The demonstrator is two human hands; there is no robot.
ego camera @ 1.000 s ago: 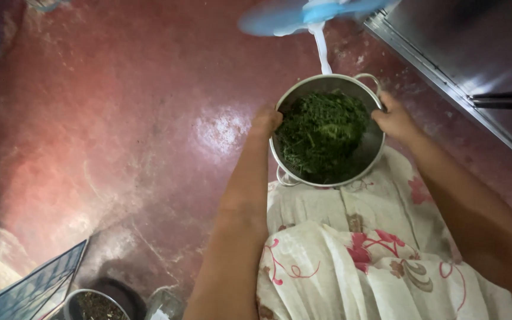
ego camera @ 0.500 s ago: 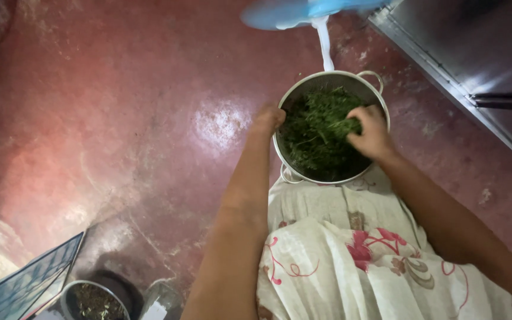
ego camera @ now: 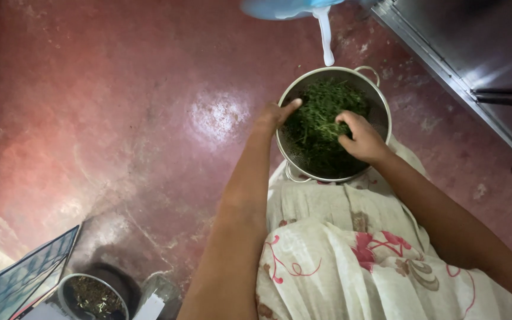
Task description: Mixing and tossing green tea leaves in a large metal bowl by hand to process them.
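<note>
1. Head view: left hand [ego camera: 275,114] grips the colander [ego camera: 381,118] rim, thumb inside.
2. Right hand [ego camera: 360,137] sits in the colander, fingers curled into the greens [ego camera: 315,127].
3. Colander rests on the lap.

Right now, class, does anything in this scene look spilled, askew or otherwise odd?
Nothing stands out. The round metal colander of chopped green leaves sits level, leaves inside it. The left hand holds its rim; the right hand rests in the leaves. The red floor shows no spilled leaves.

greens [ego camera: 321,127] in colander [ego camera: 380,109], colander on lap
</note>
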